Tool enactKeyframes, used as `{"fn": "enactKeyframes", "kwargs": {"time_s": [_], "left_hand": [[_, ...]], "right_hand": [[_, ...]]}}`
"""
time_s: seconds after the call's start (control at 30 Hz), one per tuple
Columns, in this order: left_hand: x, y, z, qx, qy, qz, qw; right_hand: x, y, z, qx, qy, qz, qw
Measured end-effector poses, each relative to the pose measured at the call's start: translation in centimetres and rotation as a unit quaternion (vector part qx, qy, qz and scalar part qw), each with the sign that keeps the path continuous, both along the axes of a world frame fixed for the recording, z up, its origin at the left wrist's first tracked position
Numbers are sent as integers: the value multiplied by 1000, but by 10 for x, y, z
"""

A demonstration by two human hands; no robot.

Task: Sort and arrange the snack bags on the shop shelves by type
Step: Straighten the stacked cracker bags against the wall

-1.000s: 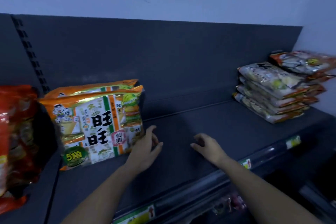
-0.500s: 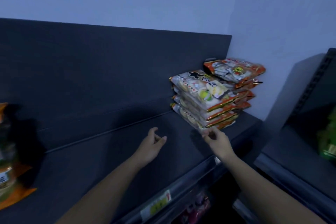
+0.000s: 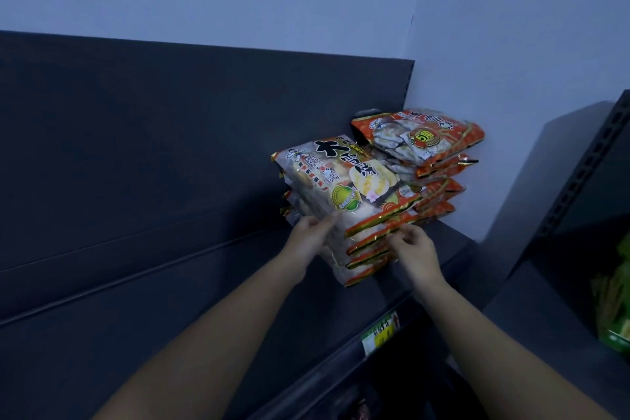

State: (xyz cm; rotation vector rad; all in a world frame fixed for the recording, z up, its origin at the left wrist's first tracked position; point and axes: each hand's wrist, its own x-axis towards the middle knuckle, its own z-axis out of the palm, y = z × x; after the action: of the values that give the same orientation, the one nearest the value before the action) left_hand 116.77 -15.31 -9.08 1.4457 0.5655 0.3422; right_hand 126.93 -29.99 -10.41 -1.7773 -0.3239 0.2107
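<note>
The dark shop shelf (image 3: 170, 300) runs from the left of the view to the corner, with its right end against the pale wall (image 3: 511, 44), and the snack bags sit at that end. Two piles lie flat there, touching each other: a rear stack (image 3: 439, 164) of orange-red bags tucked into the corner, and a front stack (image 3: 364, 249) of several clear-fronted rice cracker bags with red and gold seams, which leans towards the shelf's front lip. A green packet (image 3: 613, 310) shows on the neighbouring unit to the right, well apart. The top bag (image 3: 341, 187) of the front pile is glossy film over individually wrapped crackers. In the inspector's judgement it is light, puffy and slippery, its contents are brittle, and loosely piled bags of this kind are liable to slide off one another. The left hand (image 3: 308, 239) is curled round the pile's near-left corner, thumb on the upper face. The right hand (image 3: 414, 249) has bent fingers pinching at the sealed front edges of the upper bags. How many bags each hand has taken cannot be told. A hold at the flat crimped seams, or both palms bracketing the pile's sides, appears safer than squeezing the middle. A price label (image 3: 378, 334) is fixed to the shelf's front rail below.
</note>
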Motion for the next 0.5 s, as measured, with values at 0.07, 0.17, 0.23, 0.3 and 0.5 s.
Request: {"fn": "enactKeyframes", "kwargs": {"time_s": [0.07,0.17,0.23,0.3,0.5], "left_hand": [[13,3,5,-31,-6,-7,999],[31,9,3,-60,-1,10,998],[40,12,0,-75,-5,39,996],[47,14,-1,-83,-22,63,994],[59,13,-1,-80,-29,112,990]], "right_hand": [[4,4,1,18,16,2,1000],[9,11,4,31,21,10,999],[14,16,6,35,27,10,999],[18,19,8,57,47,11,997],[19,23,8,169,133,46,976]]}}
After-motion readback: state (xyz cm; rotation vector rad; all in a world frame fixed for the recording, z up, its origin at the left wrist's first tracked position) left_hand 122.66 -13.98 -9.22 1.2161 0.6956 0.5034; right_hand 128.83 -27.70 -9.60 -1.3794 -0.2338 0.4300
